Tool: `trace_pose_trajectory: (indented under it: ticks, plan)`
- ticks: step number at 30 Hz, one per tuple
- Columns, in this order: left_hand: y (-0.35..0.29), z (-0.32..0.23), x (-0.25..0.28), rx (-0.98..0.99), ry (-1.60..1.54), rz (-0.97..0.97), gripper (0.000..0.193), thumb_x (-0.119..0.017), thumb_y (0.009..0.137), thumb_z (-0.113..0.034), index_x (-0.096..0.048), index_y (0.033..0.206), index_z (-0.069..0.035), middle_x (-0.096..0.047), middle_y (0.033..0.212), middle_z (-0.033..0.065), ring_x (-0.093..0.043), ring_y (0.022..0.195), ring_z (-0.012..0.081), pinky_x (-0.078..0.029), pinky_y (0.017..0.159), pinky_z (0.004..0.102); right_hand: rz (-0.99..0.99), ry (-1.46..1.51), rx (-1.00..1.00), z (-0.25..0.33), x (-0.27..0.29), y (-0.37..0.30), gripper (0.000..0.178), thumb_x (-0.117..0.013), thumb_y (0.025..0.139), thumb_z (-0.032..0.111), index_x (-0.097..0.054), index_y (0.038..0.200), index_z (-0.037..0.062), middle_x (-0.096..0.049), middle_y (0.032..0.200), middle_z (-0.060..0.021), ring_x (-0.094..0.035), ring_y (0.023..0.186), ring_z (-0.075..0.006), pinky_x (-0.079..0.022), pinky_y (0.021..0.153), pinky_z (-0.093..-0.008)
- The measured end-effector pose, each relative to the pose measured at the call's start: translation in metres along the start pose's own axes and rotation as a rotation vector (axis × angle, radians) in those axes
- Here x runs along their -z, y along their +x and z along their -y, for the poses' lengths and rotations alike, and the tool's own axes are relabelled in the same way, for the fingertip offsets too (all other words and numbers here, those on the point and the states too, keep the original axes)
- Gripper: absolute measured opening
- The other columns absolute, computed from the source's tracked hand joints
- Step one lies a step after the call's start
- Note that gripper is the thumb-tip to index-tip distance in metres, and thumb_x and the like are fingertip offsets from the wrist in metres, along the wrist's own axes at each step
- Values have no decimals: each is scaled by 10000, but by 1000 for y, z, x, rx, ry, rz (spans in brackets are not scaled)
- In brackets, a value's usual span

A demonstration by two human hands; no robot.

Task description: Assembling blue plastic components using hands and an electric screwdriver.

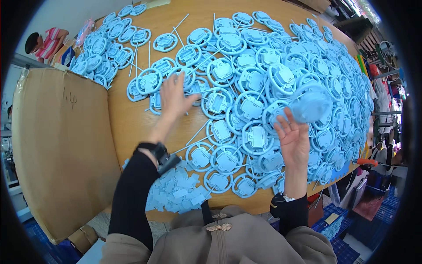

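Observation:
Light-blue plastic wheel-shaped parts [255,136], each a ring with a boxy centre, lie in a wide heap over the table. My left hand [175,97] reaches over the left side of the heap with its fingers stretched out. Its fingertips are at one wheel-shaped part [188,79]; whether they touch it I cannot tell. On the right, my right hand [293,143] is palm up, fingers apart, holding nothing. Just beyond its fingertips is a motion-blurred wheel-shaped part [313,104] above the heap.
A large cardboard box [66,145] stands at the left edge of the wooden table [132,116]. Small flat light-blue plates [176,191] are piled close to my body. Another group of wheel-shaped parts [103,48] lies far left, with a person [46,44] beyond. Thin light-blue rods [181,23] lie among the parts.

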State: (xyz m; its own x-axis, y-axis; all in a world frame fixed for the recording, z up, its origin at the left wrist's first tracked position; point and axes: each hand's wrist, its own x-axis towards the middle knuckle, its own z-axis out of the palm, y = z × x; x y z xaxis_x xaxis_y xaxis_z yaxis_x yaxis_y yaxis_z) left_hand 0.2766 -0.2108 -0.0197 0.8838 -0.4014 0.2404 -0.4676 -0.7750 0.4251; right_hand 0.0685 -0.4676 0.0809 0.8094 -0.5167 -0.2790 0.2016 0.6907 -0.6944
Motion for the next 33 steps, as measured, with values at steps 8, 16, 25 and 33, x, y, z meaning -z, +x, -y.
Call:
trace_pose_trajectory:
  ticks: [8, 16, 25, 33]
  plan:
    - [15, 34, -6, -64, 206, 150, 535, -673, 792, -373, -572, 1226, -76, -549, 1175, 205, -527, 1069, 385, -419, 903, 473, 748, -1522, 496, -101, -48, 29, 455, -751, 751, 199, -595, 1152, 51, -581, 1135, -209, -556, 1082, -336, -461, 899, -441]
    - [-81, 51, 57, 113, -368, -209, 241, -577, 877, -111, -630, 1108, -66, -648, 953, 147, -639, 826, 295, -504, 710, 348, 896, -1962, 454, -162, -45, 45, 498, -765, 723, 241, -587, 1150, 60, -468, 1297, -199, -437, 1211, -384, -376, 990, -499]
    - [-214, 62, 136, 556, -1033, -649, 256, -413, 1014, -183, -508, 1166, 0, -594, 1090, 106, -602, 951, 180, -512, 798, 337, 1344, -1633, 246, -224, -38, -94, 403, -725, 740, 161, -587, 1103, 52, -584, 1056, -119, -593, 962, -308, -501, 810, -403]
    - [-245, 72, 167, 540, -1419, -583, 277, -400, 1026, -225, -449, 1210, -24, -520, 1205, 122, -564, 1054, 192, -493, 915, 360, 1106, -1685, 444, -260, -33, -121, 245, -717, 744, 137, -599, 941, 52, -585, 955, -101, -621, 873, -296, -515, 721, -401]
